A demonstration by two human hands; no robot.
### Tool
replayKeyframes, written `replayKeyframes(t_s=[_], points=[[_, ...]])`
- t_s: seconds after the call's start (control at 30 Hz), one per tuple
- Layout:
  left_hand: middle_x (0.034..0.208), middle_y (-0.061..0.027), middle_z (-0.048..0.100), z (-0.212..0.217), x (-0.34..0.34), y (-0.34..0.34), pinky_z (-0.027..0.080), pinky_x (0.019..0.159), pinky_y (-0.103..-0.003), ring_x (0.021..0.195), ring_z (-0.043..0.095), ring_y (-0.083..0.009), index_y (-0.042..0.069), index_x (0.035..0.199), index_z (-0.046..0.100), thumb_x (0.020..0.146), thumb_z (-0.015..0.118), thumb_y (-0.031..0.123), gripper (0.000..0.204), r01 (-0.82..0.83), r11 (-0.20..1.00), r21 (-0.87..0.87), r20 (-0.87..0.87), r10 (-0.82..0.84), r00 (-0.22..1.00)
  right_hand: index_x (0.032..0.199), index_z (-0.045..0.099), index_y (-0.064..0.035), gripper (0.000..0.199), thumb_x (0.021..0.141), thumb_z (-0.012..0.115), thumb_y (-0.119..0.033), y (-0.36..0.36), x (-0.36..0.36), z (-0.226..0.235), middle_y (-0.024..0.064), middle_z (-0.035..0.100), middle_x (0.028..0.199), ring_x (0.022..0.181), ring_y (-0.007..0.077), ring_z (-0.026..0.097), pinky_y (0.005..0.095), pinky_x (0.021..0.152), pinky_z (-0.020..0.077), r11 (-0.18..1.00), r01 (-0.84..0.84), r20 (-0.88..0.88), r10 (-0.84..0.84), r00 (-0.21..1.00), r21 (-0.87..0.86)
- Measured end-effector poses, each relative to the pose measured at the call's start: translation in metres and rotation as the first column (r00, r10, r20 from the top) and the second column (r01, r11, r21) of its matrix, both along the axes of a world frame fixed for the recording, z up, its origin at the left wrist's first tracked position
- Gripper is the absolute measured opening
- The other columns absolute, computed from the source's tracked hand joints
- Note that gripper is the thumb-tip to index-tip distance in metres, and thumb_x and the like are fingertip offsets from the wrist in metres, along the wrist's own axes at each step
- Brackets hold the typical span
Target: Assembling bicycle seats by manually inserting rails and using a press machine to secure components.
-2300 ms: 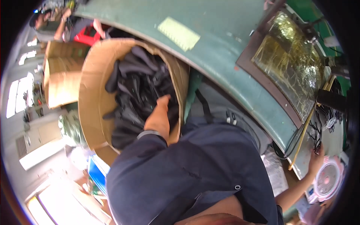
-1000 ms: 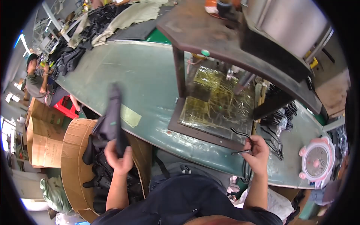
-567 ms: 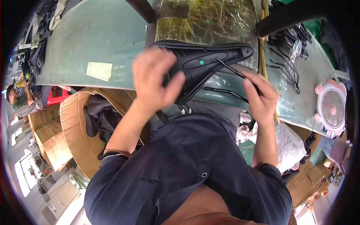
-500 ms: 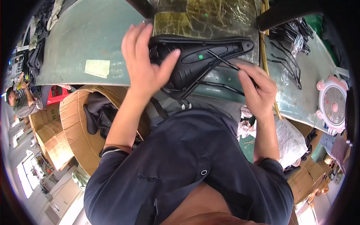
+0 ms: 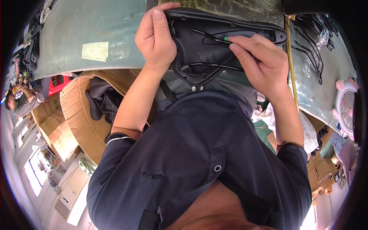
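An upturned black bicycle saddle [image 5: 207, 53] lies at the near edge of the green table, its narrow nose to the right and its underside showing. My left hand [image 5: 157, 38] is closed round the wide rear end, thumb along the rim. Between the thumb and fingers of my right hand [image 5: 264, 61] is a bent black saddle rail [image 5: 209, 35]. Its two arms point left across the saddle's underside; whether their ends touch the saddle, I cannot tell. A small green round sticker [image 5: 226, 38] shows beside my right fingertips.
Several black rails [image 5: 310, 50] lie on the table to the right, past a yellowish strip [image 5: 292, 82]. A pink-and-white fan [image 5: 347, 107] stands at far right. Below the table's left edge, a cardboard box [image 5: 74, 103] holds dark saddles. Another person [image 5: 25, 99] is at far left.
My left hand has gone from spread fingers to a grip on the saddle's rear. The saddle sits higher in the picture, and my right hand has carried the rail farther over its underside.
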State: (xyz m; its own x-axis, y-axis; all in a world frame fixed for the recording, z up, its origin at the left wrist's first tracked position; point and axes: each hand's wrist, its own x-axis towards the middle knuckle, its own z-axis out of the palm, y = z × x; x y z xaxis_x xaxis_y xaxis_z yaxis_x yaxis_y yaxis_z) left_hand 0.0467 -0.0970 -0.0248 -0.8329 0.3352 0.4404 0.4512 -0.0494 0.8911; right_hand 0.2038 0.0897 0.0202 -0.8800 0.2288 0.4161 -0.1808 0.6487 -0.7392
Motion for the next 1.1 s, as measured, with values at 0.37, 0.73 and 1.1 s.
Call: replayKeyframes(t_s=[0.37,0.73,1.1], points=[[0.112,-0.0178,0.076,-0.001,0.001,0.001,0.054,0.095,-0.034,0.101,0.071,-0.0216,-0.01,0.117,0.07,0.115,0.048,0.015,0.033,-0.005,0.998,0.056,0.073,0.001,0.997,0.106,0.08,0.0003,0.021,0.086,0.083,0.003,-0.005,-0.008,0.019,0.007,0.065,0.072,0.061,0.0161,0.059,0.0282,0.056,0.0455,0.987,-0.09,0.006,0.09,0.996,0.13],[0.098,-0.0098,0.078,-0.006,-0.013,0.01,0.054,0.078,-0.027,0.082,0.068,-0.0166,-0.006,0.105,0.075,0.112,0.053,0.012,0.029,-0.027,1.0,0.0,-0.243,0.026,0.97,0.091,0.081,-0.0138,0.009,0.083,0.085,-0.016,-0.003,-0.034,0.011,0.0024,0.06,0.068,0.056,0.0225,0.059,0.036,0.05,0.0449,0.971,-0.086,-0.059,0.102,0.993,0.222],[0.128,-0.0261,0.058,0.008,-0.007,0.005,0.054,0.092,-0.043,0.108,0.063,-0.0416,0.002,0.132,0.059,0.093,0.078,0.016,0.045,-0.032,0.975,-0.222,-0.677,-0.131,0.724,0.105,0.078,-0.0081,0.031,0.079,0.089,-0.022,0.056,-0.065,0.048,0.0088,0.073,0.091,0.085,0.0326,0.069,0.0417,0.075,0.0555,0.861,-0.124,-0.218,0.26,0.941,0.493]])
